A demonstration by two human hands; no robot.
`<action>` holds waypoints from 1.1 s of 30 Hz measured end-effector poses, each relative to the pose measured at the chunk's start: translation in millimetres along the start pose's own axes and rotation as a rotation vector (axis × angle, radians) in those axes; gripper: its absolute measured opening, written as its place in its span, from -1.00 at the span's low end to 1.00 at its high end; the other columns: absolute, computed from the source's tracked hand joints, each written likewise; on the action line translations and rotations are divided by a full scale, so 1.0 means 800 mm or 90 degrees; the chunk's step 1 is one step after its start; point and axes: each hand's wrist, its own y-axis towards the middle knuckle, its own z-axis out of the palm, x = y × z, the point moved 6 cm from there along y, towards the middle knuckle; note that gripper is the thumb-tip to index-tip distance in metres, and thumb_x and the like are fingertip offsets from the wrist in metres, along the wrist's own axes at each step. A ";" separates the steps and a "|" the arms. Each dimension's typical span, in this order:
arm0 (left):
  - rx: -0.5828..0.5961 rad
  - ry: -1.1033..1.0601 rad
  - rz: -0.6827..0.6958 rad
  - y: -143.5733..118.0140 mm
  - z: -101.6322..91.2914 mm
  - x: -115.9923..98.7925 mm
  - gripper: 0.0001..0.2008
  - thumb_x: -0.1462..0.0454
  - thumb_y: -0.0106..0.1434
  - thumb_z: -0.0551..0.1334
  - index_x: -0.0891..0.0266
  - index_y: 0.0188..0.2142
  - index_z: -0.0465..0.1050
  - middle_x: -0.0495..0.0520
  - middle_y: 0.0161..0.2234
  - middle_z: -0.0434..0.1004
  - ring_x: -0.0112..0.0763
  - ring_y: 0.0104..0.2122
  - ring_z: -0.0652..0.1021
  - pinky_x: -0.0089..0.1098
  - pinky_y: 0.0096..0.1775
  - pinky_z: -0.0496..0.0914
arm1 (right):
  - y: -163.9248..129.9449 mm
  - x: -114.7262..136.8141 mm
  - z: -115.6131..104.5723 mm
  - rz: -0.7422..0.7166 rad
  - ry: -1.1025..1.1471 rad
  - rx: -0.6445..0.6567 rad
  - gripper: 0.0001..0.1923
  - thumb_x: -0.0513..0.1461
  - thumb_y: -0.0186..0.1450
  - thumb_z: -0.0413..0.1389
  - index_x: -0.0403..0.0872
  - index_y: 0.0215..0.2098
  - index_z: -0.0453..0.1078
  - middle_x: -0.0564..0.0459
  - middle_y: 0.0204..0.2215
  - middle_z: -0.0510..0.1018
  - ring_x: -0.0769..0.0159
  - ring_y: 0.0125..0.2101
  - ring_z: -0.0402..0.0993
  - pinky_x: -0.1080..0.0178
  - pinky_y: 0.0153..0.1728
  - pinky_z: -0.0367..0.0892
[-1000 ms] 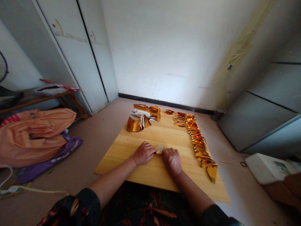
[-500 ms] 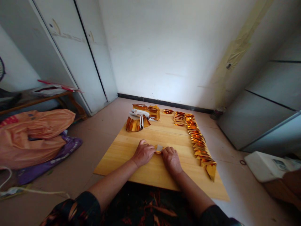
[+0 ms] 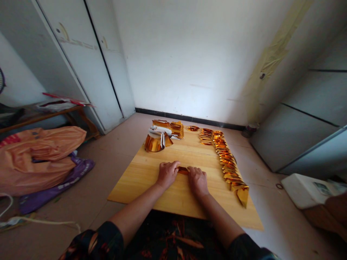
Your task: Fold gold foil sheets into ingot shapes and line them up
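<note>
A pale tiled floor (image 3: 114, 159) fills a small room, closed in by a white wall (image 3: 189, 57) ahead, white cupboard doors (image 3: 81, 72) on the left and grey panels (image 3: 311, 137) on the right. Open floor lies on both sides of a low wooden board, the work surface (image 3: 151, 180), which sits in the middle with its near edge just in front of the person's lap.

On the left floor, well apart from the board, lie a bulky orange plastic bag (image 3: 40, 155) and a purple bag (image 3: 62, 180) under it; what they contain cannot be seen. A white box (image 3: 306, 191) sits at the right edge of the view.

Along the board's right edge runs a long overlapping row of folded gold foil pieces (image 3: 229, 164). At the far edge stands a stack of gold foil sheets (image 3: 165, 133).

The centre of the board is bare wood. There the left hand (image 3: 168, 173) and right hand (image 3: 197, 180) rest knuckles up, side by side. Between them lies a small gold foil piece (image 3: 183, 169), flat on the surface, with the fingers of both hands curled and pressing down on its two ends.
</note>
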 end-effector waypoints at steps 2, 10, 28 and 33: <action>-0.002 -0.007 -0.009 0.001 0.001 0.000 -0.69 0.38 0.21 0.15 0.11 -0.05 0.32 -0.02 -0.30 0.57 -0.35 -0.26 0.51 -0.25 -0.13 0.17 | 0.001 0.000 0.002 0.037 -0.010 -0.023 -0.77 -0.29 0.35 -0.05 -0.02 -0.07 0.34 0.00 -0.26 0.53 0.29 -0.19 0.38 0.26 -0.23 0.05; 0.015 -0.068 -0.048 0.005 0.003 0.004 -0.56 0.48 0.13 0.15 0.11 -0.02 0.29 -0.04 -0.29 0.54 -0.38 -0.24 0.51 -0.27 -0.12 0.19 | 0.004 -0.001 0.005 0.073 -0.009 -0.043 -0.85 -0.28 0.36 -0.06 -0.07 -0.27 0.35 0.03 -0.39 0.53 0.33 -0.31 0.41 0.28 -0.30 0.01; 0.091 -0.082 -0.072 0.015 0.007 0.006 -0.77 0.41 0.19 0.14 0.08 -0.33 0.53 -0.06 -0.23 0.51 -0.43 -0.19 0.48 -0.26 -0.09 0.17 | 0.009 0.003 -0.004 0.089 -0.011 0.012 -0.86 -0.27 0.33 -0.01 -0.07 -0.30 0.40 0.02 -0.37 0.52 0.33 -0.32 0.43 0.29 -0.36 0.03; 0.087 -0.065 -0.057 0.014 0.010 0.006 -0.76 0.42 0.19 0.14 0.09 -0.34 0.53 -0.05 -0.23 0.50 -0.43 -0.20 0.47 -0.26 -0.10 0.17 | 0.011 0.003 -0.003 0.112 -0.026 0.023 -0.87 -0.26 0.33 -0.01 -0.07 -0.29 0.38 0.01 -0.36 0.50 0.33 -0.33 0.43 0.30 -0.39 0.06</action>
